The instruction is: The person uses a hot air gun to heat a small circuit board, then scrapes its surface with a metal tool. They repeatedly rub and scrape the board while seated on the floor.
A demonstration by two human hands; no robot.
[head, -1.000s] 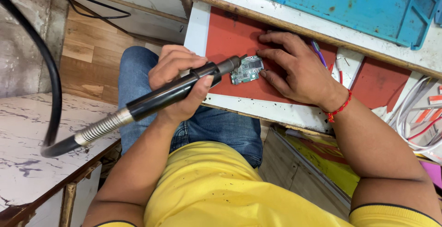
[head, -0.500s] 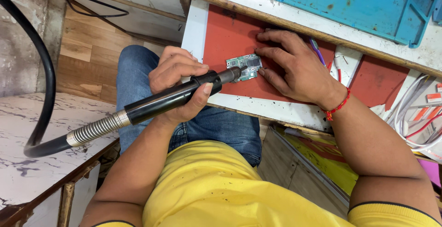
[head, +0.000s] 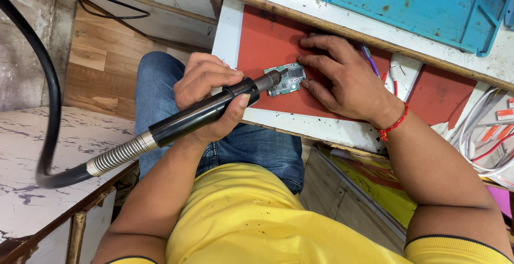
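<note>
**Red mat, green board, nozzle on the edge: work under way**

Red mat [head: 262, 44] covers the bench at 12 o'clock, and the small green circuit board [head: 289, 80] lies flat on it, just above the centre of the view.

The left hand [head: 206, 87], at 10 o'clock from the board, is wrapped tight around a black wand [head: 203, 115]. The fingers curl over the top and the thumb presses underneath. The wand's metal nozzle [head: 272, 80] points toward 2 o'clock and sits at the board's left edge. I cannot tell whether it touches the board or hovers just above it. A sprung collar and a thick black hose [head: 49, 98] trail off toward 8 o'clock.

The right hand [head: 348, 79], with a red thread [head: 393, 126] at the wrist, comes in from 3 o'clock. It grips nothing. Its fingers are spread and lie flat, with the tips pinning the board's right edge and top corner to the mat.

As a judgement, the board is placed and steadied and the tool is brought to it, so the job looks mid-course. Nothing has come off the board that I can see, and no loose part lies beside it. The board's detail is too small to show what has been done to it.

A purple pen [head: 369, 59] lies at 2 o'clock from the board, and a blue tray [head: 396, 1] sits beyond the mat at 1 o'clock. White cables [head: 482, 130] lie at 3 o'clock.
</note>
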